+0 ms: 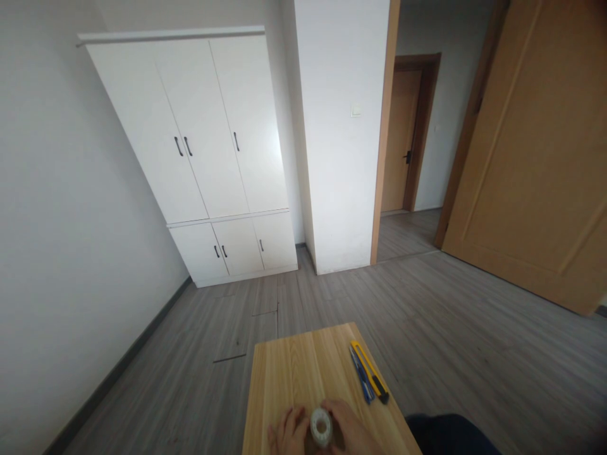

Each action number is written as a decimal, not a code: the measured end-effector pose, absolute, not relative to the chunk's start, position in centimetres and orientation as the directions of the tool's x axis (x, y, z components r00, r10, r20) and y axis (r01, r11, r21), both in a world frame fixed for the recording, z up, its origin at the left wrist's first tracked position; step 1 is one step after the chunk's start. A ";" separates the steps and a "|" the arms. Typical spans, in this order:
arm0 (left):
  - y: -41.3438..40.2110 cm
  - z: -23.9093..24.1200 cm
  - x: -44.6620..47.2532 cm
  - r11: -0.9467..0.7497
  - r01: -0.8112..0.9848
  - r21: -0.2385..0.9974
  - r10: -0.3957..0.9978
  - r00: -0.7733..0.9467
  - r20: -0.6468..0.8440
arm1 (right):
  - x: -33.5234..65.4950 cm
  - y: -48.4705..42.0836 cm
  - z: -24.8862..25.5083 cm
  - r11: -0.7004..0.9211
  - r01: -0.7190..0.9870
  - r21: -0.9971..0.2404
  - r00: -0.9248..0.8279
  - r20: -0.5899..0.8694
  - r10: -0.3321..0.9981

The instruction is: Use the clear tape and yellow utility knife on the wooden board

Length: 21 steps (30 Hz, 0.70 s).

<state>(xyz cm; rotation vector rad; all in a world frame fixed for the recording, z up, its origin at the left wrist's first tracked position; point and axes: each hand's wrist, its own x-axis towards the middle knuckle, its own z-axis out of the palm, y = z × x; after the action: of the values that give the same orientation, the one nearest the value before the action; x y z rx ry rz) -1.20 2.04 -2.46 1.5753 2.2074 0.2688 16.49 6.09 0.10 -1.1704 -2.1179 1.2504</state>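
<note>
A roll of clear tape (321, 428) stands on edge near the front of a small light wooden table (289, 373). My left hand (287, 433) touches its left side with fingers curled around it. My right hand (348, 428) holds its right side. Both hands are partly cut off by the bottom of the frame. A yellow and black utility knife (370, 373) lies on the table's right side. A blue pen (361, 376) lies just left of the knife, parallel to it.
A tall white wardrobe (208, 158) stands against the far wall. An open wooden door (535, 158) is on the right, with a doorway (408, 158) to a hallway. Grey wood floor (190, 366) surrounds the table. My dark trouser leg (450, 433) shows at the lower right.
</note>
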 end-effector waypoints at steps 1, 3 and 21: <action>2.0 -2.5 -1.2 0.341 0.858 0.384 0.937 -0.276 -0.215 | 16.5 6.1 -0.1 0.241 0.465 -0.852 -0.554 -0.068 0.830; 2.0 -2.7 -1.2 0.337 0.863 0.378 0.939 -0.280 -0.197 | 16.4 6.1 -0.4 0.240 0.491 -0.837 -0.539 -0.075 0.839; 1.9 -2.7 -1.3 0.309 0.883 0.353 0.948 -0.257 -0.187 | 16.6 6.0 -0.4 0.243 0.560 -0.792 -0.535 -0.122 0.836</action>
<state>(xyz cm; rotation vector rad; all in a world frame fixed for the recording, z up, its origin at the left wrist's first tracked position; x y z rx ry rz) -1.30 1.90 -2.68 1.6386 2.2216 0.2492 16.64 6.05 -0.36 -1.2897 -2.1947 1.1861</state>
